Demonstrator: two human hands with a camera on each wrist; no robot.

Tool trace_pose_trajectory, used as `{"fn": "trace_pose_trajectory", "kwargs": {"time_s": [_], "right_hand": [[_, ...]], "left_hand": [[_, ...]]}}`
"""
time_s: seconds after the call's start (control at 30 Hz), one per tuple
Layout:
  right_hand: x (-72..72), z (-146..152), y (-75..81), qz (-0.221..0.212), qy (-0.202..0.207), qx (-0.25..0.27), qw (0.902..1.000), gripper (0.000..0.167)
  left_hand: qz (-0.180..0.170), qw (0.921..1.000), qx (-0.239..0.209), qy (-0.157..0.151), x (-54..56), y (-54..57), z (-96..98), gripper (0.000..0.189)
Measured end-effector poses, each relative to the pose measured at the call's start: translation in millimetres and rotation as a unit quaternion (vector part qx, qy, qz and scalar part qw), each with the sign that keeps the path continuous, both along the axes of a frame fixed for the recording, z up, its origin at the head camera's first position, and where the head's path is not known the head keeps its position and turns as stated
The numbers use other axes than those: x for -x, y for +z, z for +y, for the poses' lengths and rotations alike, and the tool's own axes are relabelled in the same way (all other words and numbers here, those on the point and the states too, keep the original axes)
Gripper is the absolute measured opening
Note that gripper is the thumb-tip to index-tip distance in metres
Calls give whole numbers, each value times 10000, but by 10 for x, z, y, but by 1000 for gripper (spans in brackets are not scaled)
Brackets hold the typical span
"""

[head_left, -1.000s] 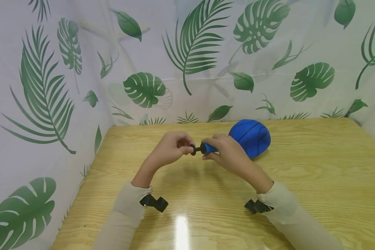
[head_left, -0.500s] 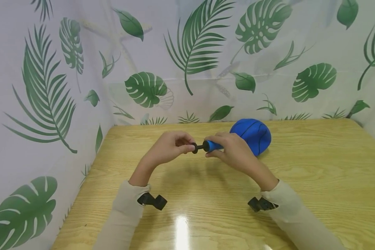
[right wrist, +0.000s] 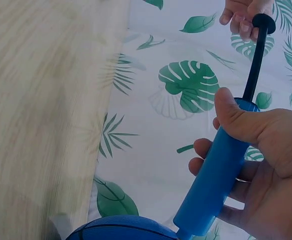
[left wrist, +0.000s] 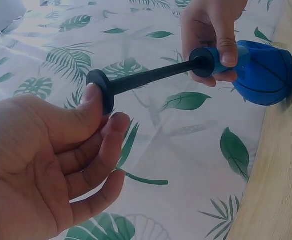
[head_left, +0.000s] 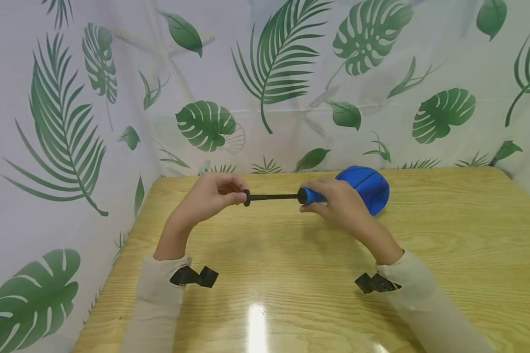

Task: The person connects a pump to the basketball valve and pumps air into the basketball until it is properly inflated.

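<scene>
My left hand (head_left: 205, 198) pinches the round black end of a hand pump's plunger (left wrist: 153, 77) between thumb and fingers. The thin black rod stands far out of the pump's blue barrel. Around that blue barrel (right wrist: 211, 175), the fingers and thumb of my right hand (head_left: 337, 201) are curled. The pump lies roughly level above the table. At its far end, in the right wrist view, the barrel's tip meets a blue ball (head_left: 368, 189) with black lines. The ball looks sagging and dented, and sits on the table behind my right hand, which hides part of it.
The wooden table (head_left: 265, 264) reaches back to a white cloth (head_left: 287, 142) printed with green leaves, which also hangs along the left and right sides. A black wrist strap (head_left: 194, 277) shows at my left sleeve, another at the right.
My left hand has drawn the plunger out to the left, so much more of the black rod shows. My right hand, the barrel and the ball have shifted slightly right.
</scene>
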State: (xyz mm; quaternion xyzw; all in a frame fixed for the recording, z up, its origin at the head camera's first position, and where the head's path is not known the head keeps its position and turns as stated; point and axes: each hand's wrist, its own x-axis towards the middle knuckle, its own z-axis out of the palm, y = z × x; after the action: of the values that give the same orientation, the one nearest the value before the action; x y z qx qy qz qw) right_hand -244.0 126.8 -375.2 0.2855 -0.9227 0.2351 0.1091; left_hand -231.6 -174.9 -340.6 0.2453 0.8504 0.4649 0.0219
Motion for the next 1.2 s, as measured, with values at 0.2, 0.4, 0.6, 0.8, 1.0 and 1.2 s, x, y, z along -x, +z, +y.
{"fn": "trace_pose_trajectory", "kwargs": {"time_s": [0.2,0.4,0.6,0.8,1.0,1.2], "right_hand": [[-19,-90,-70,213,169,-37,9996,42],[-46,-170,-142,450,308,-131,9984,37],[-78,-219,-170,327,440,-158,9984,38],[-78,-219,-178,325,496,-201,9980,40],[-73,-190,-150,442,543,-106,9975,42],[-75,-186,-125,433,584,-42,9973,38]], "left_hand": [[-5,9995,209,-223,37,-115,147,4],[-56,9988,373,-305,82,-277,358,3],[-68,9985,358,-410,94,-357,454,4],[-50,9982,418,-435,98,-345,438,6],[-247,9977,423,-475,87,-291,410,10],[-241,9975,487,-459,64,-240,386,10]]}}
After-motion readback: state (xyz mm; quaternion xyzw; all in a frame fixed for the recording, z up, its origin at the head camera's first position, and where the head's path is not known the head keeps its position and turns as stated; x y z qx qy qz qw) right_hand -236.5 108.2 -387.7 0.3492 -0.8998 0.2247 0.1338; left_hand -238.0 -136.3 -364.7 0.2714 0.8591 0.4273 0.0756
